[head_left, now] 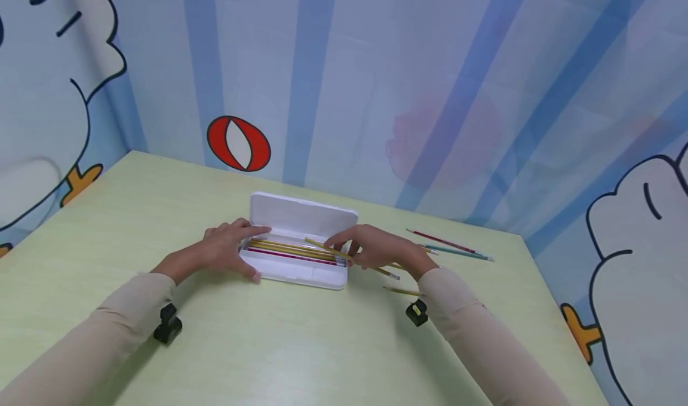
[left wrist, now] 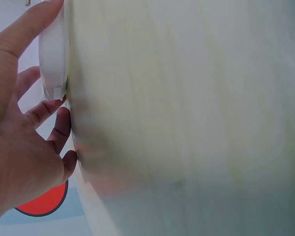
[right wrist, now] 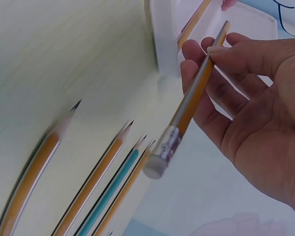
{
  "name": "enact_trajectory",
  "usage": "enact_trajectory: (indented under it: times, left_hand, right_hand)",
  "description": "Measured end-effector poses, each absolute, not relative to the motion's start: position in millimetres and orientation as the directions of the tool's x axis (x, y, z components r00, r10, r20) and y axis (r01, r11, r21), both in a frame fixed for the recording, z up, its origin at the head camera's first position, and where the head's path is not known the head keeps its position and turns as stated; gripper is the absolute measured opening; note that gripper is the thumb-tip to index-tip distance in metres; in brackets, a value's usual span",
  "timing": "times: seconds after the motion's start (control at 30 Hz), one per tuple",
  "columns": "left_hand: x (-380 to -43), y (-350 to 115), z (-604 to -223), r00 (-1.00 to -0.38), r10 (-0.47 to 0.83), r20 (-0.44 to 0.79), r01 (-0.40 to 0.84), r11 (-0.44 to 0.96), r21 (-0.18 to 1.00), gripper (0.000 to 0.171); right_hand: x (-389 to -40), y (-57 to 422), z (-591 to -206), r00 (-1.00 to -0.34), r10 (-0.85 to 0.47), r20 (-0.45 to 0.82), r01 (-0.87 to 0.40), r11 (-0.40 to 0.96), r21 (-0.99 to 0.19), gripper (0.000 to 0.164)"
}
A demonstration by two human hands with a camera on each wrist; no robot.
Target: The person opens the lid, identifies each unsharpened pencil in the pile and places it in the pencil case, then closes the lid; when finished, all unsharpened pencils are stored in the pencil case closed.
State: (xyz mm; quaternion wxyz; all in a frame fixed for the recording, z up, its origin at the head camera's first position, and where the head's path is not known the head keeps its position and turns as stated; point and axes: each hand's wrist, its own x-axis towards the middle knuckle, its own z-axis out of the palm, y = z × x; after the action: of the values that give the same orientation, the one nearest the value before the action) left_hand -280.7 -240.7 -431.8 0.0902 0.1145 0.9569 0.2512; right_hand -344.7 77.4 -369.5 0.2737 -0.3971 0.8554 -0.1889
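A white pencil case [head_left: 301,274] lies with its lid [head_left: 301,216] raised, and yellow and red pencils [head_left: 292,252] lie lengthwise inside. My left hand [head_left: 226,248] holds the case's left end, thumb at the front corner and index finger reaching over the back of the tray. Above the case's right end, my right hand [head_left: 378,246] pinches a yellow pencil [right wrist: 191,105] between thumb and fingertips. That pencil slants over the tray, its eraser end [right wrist: 160,160] pointing away from the case, toward the camera in the right wrist view.
On the pale table [head_left: 301,346], right of the case, lie a red pencil [head_left: 446,240], a teal pencil [head_left: 462,252] and several yellow ones, one nearer the front [head_left: 402,291]. My right forearm partly hides some. A patterned blue curtain [head_left: 355,83] stands behind the table.
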Motion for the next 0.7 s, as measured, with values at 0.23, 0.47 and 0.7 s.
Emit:
enact_trajectory:
  times: [0.23,0.47,0.7]
  left_hand:
    - [-281.4,-239.6,-433.5,-0.958,0.258,-0.125,0.162,0.848,0.505,0.100]
    - [-281.9,-239.4,-434.2,-0.959,0.251,-0.133,0.151,0.848,0.509,0.100]
    - [-282.1,-239.5,-433.3,-0.958,0.252,-0.135,0.152,0.849,0.507,0.100]
  right_hand:
    - [-348.8,53.7,-373.2,-0.494,-0.828,-0.264,-0.664,0.556,-0.500,0.049]
    - [-348.4,31.8,-377.3,-0.495,-0.837,-0.234,-0.714,0.546,-0.439,0.041]
    - [-344.4,9.5,-382.0,-0.524,-0.823,-0.217,-0.756,0.567,-0.327,0.048]
